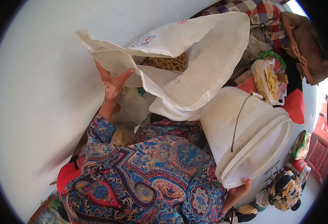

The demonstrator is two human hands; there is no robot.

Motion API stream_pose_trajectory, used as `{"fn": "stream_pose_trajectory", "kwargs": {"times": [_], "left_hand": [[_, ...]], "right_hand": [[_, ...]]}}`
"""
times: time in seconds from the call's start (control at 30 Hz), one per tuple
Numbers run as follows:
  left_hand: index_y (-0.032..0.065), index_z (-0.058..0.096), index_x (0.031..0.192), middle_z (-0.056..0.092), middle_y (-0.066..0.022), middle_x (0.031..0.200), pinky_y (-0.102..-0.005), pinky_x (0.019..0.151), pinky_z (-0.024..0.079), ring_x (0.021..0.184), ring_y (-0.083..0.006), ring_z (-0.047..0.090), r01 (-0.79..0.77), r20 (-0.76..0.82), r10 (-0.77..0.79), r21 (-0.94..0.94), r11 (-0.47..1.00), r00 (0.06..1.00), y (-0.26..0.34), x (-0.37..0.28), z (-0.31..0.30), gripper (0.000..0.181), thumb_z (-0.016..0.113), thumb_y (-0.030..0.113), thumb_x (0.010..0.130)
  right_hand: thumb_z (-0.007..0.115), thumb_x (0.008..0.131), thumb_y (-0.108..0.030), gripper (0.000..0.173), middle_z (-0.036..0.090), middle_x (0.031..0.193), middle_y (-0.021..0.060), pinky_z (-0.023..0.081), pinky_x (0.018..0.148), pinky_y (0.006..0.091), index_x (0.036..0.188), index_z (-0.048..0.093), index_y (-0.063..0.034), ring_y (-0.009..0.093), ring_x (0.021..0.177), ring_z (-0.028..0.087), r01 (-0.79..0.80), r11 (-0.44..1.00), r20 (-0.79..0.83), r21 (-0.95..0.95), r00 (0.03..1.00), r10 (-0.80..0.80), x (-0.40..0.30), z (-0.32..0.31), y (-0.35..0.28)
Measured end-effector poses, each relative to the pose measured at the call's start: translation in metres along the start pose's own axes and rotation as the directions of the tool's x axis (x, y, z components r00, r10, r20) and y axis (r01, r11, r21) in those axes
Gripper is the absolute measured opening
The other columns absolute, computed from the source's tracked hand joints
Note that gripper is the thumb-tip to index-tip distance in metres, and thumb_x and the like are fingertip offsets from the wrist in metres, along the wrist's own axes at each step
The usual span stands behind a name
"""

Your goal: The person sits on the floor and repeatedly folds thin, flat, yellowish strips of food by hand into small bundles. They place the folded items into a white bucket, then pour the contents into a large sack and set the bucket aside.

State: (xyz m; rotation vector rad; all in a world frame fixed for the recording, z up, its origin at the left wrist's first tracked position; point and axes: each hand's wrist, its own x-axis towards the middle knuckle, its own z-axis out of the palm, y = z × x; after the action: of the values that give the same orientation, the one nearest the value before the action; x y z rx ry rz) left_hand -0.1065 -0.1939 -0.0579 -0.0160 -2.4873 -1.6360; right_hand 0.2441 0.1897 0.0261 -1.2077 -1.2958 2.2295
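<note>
My left hand grips the edge of a white woven sack, with the thumb in front and the fingers hidden behind the cloth. The sack's mouth gapes wide. Short yellow-brown pieces of food lie deep inside it. My right hand holds the lower rim of a white plastic bucket, its fingers partly hidden by the wall. The bucket is tipped on its side, its mouth towards the lower right and its base near the sack. A wire handle hangs across it. No contents show in the visible part.
Another person's hands are at the upper right, near a clear plastic bag of yellow strips and red sheet material. A white wall runs along the left. Several bundles stand at the lower right.
</note>
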Motion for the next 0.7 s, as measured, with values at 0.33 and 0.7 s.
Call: {"fn": "stream_pose_trajectory", "kwargs": {"times": [0.33, 0.7], "left_hand": [[0.0059, 0.065, 0.092, 0.062, -0.0077, 0.073, -0.0288, 0.065, 0.047, 0.066, -0.015, 0.056, -0.26, 0.745, 0.061, 0.154, 0.953, 0.665, 0.013, 0.044, 0.073, 0.024, 0.073, 0.022, 0.076], [0.0057, 0.057, 0.102, 0.063, -0.0104, 0.089, -0.0355, 0.071, 0.046, 0.082, -0.0275, 0.058, -0.36, 0.683, 0.234, 0.046, 0.932, 0.692, 0.031, 0.06, 0.181, 0.042, 0.074, 0.032, 0.075]], "right_hand": [[0.055, 0.064, -0.015, 0.074, 0.051, 0.118, 0.0229, 0.048, 0.089, 0.0376, 0.131, 0.036, 0.0117, 0.03, 0.102, 0.057, 0.011, 1.0, 0.013, -0.007, 1.0, -0.011, 0.006, 0.032, 0.0], [0.056, 0.063, -0.015, 0.073, 0.052, 0.117, 0.0194, 0.048, 0.088, 0.0364, 0.13, 0.039, 0.009, 0.028, 0.102, 0.055, -0.026, 0.999, -0.071, 0.032, 0.997, 0.028, -0.002, 0.022, 0.005]]}}
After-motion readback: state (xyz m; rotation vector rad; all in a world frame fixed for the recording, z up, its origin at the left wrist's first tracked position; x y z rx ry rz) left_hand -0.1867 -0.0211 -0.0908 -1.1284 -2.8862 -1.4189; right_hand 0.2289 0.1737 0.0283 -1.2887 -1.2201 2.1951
